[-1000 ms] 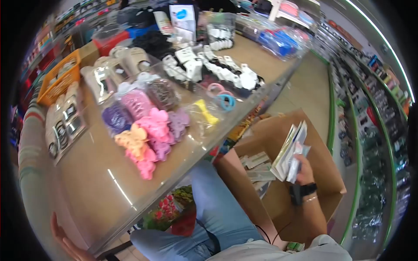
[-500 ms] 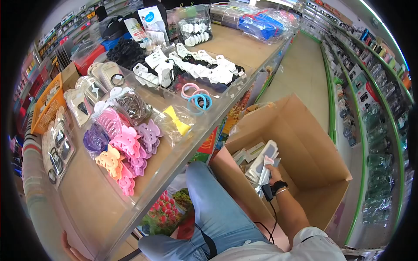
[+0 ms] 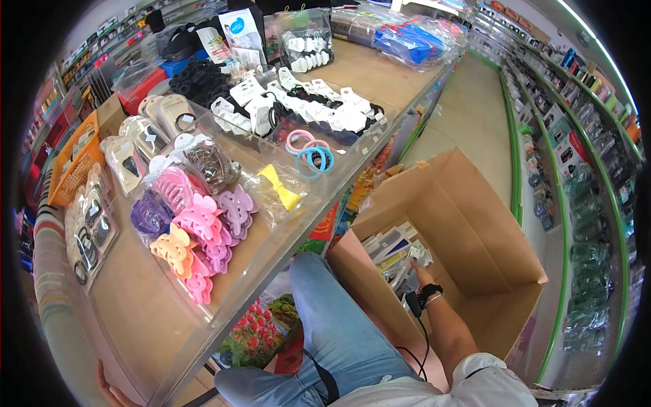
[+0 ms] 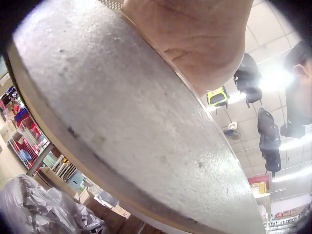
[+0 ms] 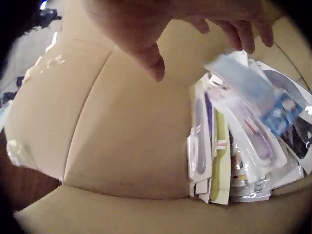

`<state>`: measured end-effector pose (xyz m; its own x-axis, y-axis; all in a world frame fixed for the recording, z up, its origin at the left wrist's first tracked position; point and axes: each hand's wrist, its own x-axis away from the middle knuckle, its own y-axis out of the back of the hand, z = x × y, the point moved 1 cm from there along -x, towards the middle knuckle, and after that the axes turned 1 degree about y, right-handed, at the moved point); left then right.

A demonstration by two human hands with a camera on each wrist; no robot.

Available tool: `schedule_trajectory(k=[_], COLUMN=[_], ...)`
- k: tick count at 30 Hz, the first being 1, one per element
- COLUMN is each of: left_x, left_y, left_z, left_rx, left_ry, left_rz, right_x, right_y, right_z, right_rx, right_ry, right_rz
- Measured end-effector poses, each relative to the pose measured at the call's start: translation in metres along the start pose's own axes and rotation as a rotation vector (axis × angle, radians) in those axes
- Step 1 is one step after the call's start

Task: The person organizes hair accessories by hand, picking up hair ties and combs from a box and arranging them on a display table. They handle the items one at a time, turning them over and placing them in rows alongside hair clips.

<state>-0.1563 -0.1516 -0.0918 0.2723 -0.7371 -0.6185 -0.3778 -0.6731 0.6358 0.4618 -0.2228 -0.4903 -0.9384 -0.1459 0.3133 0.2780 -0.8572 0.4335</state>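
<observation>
head view: the right hand [image 3: 422, 273] is down inside the cardboard box [image 3: 481, 217], at the flat packets [image 3: 397, 245] gathered by one wall. in the right wrist view its fingers stand apart, gripping nothing, beside a blurred pale-blue packet [image 5: 241, 80]. the step looks like setting down or picking among packets; the next move calls for clearance or a light pinch. the left hand [image 3: 107, 389], partly seen, has loose fingers near the table [image 3: 152, 332].

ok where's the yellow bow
In the head view, the yellow bow lies on the counter near its edge, right of the claw clips and left of the cardboard box.
</observation>
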Motion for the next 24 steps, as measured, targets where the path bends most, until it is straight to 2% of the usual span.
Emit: schedule_trajectory(k=[1,2,4,5,7,8,10,11,12,14,18,20,24], left_x=[0.0,-0.001,0.0,0.0,0.001,0.001,0.0,0.0,0.001,0.001,0.002,0.001,0.002], left_y=[0.0,0.0,-0.001,-0.001,-0.002,-0.002,-0.003,-0.003,-0.003,-0.001,-0.001,-0.004,-0.003], left_z=[-0.001,-0.002,-0.002,-0.001,-0.001,-0.001,-0.002,-0.002,-0.001,-0.002,-0.002,-0.004,-0.004], left_rx=[-0.02,-0.023,-0.028,-0.03,-0.02,-0.019,-0.001,-0.001,0.01,0.012,-0.015,0.008,0.035], left_ry=[-0.001,0.001,0.027,0.029,0.027,0.027,0.038,0.038,0.038,0.039,0.01,0.012,0.029], left_rz=[0.002,0.001,0.005,0.008,0.017,0.021,0.008,0.008,0.003,-0.01,0.003,0.006,-0.013], right_x=[0.006,0.012,0.029,0.07,0.101,0.119,0.146,0.151,0.149,0.142,0.143,0.144,0.172], right_y=[0.002,0.002,0.001,0.006,0.005,0.008,0.009,0.005,0.002,-0.01,-0.011,-0.005,0.017], right_z=[0.011,0.023,0.054,0.094,0.119,0.128,0.141,0.133,0.121,0.102,0.095,0.096,0.085], right_rx=[0.064,0.065,0.172,0.206,0.451,0.452,0.699,0.845,0.847,0.896,0.912,0.92,0.869], right_ry=[-0.021,-0.02,0.028,0.137,0.338,0.335,0.725,0.705,0.707,0.668,0.731,0.804,0.925], right_rz=[0.095,0.099,0.615,0.798,1.089,1.087,1.033,0.918,0.918,0.757,0.714,0.755,0.764])
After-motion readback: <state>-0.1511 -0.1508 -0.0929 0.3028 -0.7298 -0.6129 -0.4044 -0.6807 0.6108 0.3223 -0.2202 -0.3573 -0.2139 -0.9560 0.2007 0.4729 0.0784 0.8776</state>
